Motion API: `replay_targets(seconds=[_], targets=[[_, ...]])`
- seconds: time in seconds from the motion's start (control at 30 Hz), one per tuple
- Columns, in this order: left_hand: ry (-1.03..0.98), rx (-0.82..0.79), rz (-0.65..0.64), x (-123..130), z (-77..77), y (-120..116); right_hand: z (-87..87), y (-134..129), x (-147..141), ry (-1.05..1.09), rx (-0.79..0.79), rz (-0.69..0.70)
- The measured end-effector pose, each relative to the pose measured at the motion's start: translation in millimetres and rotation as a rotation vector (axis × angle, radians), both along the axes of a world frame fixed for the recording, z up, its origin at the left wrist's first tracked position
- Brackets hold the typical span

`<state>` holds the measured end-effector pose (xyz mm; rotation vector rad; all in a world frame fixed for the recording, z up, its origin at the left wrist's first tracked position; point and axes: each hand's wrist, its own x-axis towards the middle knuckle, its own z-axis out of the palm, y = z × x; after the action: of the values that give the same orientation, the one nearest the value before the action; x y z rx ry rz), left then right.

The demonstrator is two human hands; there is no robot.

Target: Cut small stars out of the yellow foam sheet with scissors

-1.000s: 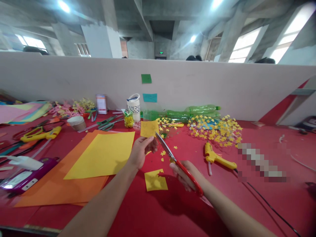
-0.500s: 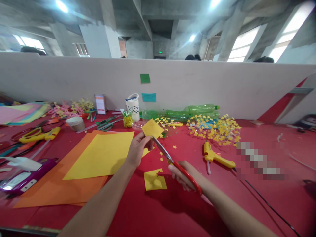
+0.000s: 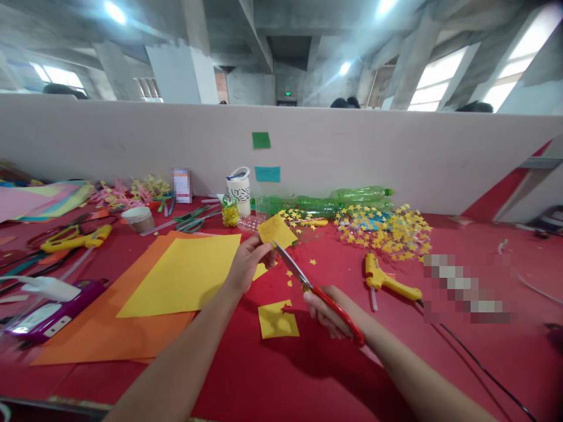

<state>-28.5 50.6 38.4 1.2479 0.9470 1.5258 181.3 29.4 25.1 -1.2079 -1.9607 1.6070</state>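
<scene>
- The small yellow paper square (image 3: 278,228) is held up, tilted, near the centre of the frame.
- Its lower left corner is pinched between thumb and fingers of the left hand (image 3: 246,264), which is nearly closed.
- The red-handled scissors (image 3: 317,293) are grasped by the right hand (image 3: 326,319), its fingers curled about the handles; the blade tips are held at the square's lower edge, though how far they are parted cannot be told.
- Both forearms are extended inward from the lower corners.
- Below centre, a notched yellow piece (image 3: 269,328) is laid on the red table (image 3: 246,381).
</scene>
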Motion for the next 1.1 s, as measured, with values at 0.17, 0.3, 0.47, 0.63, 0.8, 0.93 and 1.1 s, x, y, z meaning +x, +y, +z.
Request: replay_targets(seconds=[0.17, 0.3, 0.47, 0.63, 0.8, 0.93, 1.1], targets=[[0.013, 0.002, -0.020, -1.7, 0.0, 0.8, 3.1, -0.2, 1.4, -0.015, -0.024, -0.006], [0.020, 0.000, -0.017, -3.7, -0.4, 1.5, 4.4, 1.0, 2.9, -0.024, -0.036, -0.023], [0.032, -0.025, -0.014, -6.9, 0.4, 1.9, 7.5, 2.9, 5.0, -0.036, -0.057, 0.005], [0.037, -0.051, -0.026, -9.7, 1.7, 1.9, 11.2, 3.4, 5.7, -0.051, -0.059, 0.017], [0.033, -0.069, -0.021, -10.4, 3.1, 1.1, 10.7, 3.8, 6.0, -0.045, -0.064, 0.017], [0.023, -0.067, -0.009, -9.8, 3.8, 0.6, 11.1, 2.8, 6.5, -0.037, -0.056, 0.014], [0.019, -0.070, -0.008, -9.7, 3.6, 0.8, 12.1, 1.9, 5.4, -0.033, -0.071, 0.020]])
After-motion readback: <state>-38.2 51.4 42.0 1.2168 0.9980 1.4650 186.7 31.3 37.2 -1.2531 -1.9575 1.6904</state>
